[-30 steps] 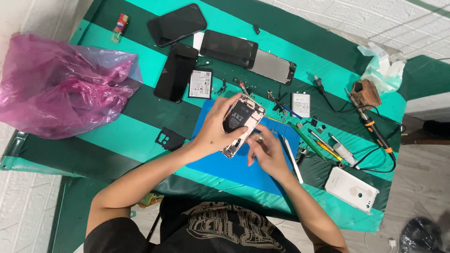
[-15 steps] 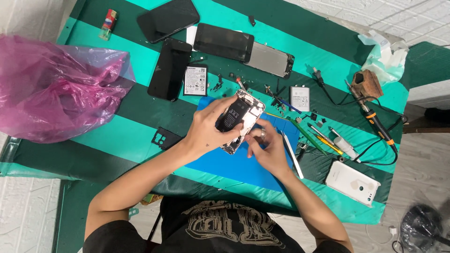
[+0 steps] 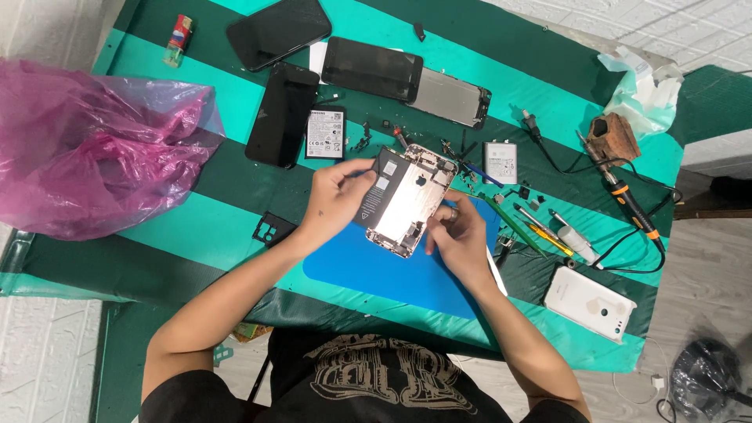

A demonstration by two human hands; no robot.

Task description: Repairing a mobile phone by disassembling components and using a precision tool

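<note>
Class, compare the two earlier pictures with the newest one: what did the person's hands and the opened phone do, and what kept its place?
The left hand has peeled the black battery up and leftward off the opened phone, which it covered before. The right hand stays at the phone's lower edge. The blue mat, pink bag and white phone stayed put.
</note>
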